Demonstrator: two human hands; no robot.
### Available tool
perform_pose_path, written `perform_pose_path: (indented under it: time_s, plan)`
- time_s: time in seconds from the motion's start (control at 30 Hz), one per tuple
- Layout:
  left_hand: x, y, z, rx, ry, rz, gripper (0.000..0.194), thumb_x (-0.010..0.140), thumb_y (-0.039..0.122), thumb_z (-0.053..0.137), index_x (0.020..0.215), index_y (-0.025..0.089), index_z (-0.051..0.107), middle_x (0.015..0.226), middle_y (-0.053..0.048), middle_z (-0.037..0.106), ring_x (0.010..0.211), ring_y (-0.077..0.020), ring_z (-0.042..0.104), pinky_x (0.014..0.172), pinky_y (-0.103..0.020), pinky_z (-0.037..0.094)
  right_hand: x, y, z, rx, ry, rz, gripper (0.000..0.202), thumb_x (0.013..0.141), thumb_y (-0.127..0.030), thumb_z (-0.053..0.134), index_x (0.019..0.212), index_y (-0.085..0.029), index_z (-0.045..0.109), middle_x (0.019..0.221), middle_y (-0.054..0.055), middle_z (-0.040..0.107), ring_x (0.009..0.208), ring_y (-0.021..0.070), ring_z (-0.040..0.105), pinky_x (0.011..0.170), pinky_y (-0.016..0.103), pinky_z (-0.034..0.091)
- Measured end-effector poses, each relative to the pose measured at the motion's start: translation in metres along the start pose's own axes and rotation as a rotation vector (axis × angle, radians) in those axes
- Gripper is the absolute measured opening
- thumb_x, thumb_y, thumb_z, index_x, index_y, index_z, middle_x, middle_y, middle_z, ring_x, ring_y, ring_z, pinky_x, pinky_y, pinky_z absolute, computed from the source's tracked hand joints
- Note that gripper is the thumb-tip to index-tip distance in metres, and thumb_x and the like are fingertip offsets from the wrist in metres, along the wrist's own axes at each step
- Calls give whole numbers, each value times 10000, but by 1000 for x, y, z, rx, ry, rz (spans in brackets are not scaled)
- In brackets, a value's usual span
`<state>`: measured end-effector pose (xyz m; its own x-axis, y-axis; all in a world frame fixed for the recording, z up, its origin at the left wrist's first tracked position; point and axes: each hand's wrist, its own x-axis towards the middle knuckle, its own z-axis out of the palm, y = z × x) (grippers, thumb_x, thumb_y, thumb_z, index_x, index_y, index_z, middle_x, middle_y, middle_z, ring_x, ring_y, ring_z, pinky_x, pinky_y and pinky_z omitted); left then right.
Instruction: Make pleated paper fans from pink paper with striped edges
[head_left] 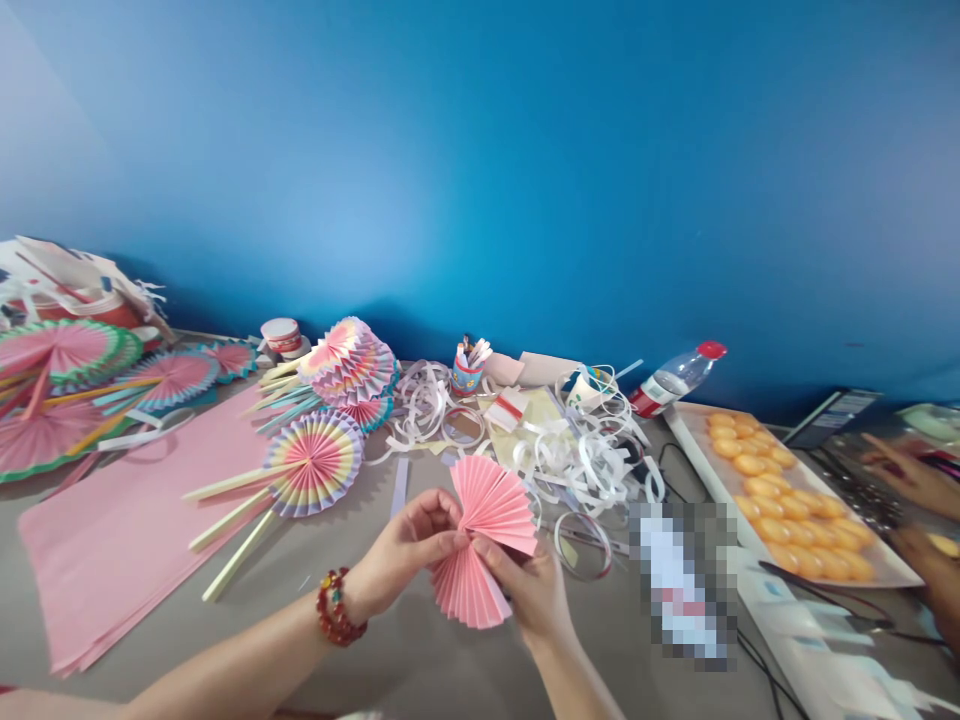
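Observation:
A pleated pink paper fan (491, 500) is spread into two wedges that meet at a pinched centre, held above the grey table (300, 660). My left hand (427, 535), with a beaded bracelet at the wrist, pinches the fan near that centre with thumb and forefinger. From the right, my right hand (529, 580) grips the same fan, its thumb lying across the folds and its other fingers partly hidden behind the paper. Close by on the left lies a finished round fan (315, 465) with pale yellow stick handles.
Pink paper sheets (150, 510) lie at the left, with more folded fans (349, 365) behind. Curled white paper strips (592, 450) are heaped beyond my hands. A plastic bottle (679, 378) and a tray (896, 575) of orange-yellow pieces stand right. Another person's hand (919, 470) is at far right.

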<state>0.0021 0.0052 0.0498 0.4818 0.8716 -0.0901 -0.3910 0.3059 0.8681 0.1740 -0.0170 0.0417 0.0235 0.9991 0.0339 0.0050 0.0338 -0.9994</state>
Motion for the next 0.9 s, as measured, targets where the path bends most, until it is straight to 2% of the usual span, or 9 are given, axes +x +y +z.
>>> perform_pose_path:
  time_s: [0.1,0.23,0.33,0.47,0.67,0.9]
  plan:
    - [-2,1,0,144,17,63,232,838,341,696,891,176,542,837,-8,575,726,-103,522,643,-201,403,0,1,4,79,60,71,316,731,-452,769,790,-142,765,764,92,763,672,253,711,619,339,584]
    - [-5,4,1,438,80,187,190,869,342,646,906,169,577,901,-33,583,883,-154,545,822,-252,426,0,1,2,-3,44,-14,266,761,-419,748,795,-157,770,771,90,766,698,252,714,642,321,577]
    - [-6,3,1,570,118,210,184,892,351,601,916,169,583,891,-36,592,869,-162,553,812,-253,434,0,2,-1,-94,2,-86,232,796,-396,712,808,-170,765,765,82,766,703,252,715,637,309,570]
    - [-7,0,0,677,149,197,189,925,346,536,906,168,595,859,-39,616,808,-156,560,745,-237,437,1,-2,-3,-199,12,-140,186,818,-362,688,812,-186,749,769,63,764,703,235,710,647,284,559]
    - [-5,0,1,671,181,213,245,939,361,508,848,156,608,774,-33,612,721,-144,535,671,-228,414,3,-10,-5,-307,-33,-181,172,824,-342,670,786,-187,732,698,37,726,627,201,672,581,251,539]
    - [-2,-6,-3,500,184,168,283,919,411,551,833,149,614,732,-20,576,662,-125,473,622,-220,387,4,-3,-8,-215,-98,-95,81,779,-197,623,805,-171,695,654,6,671,561,139,586,536,217,499]
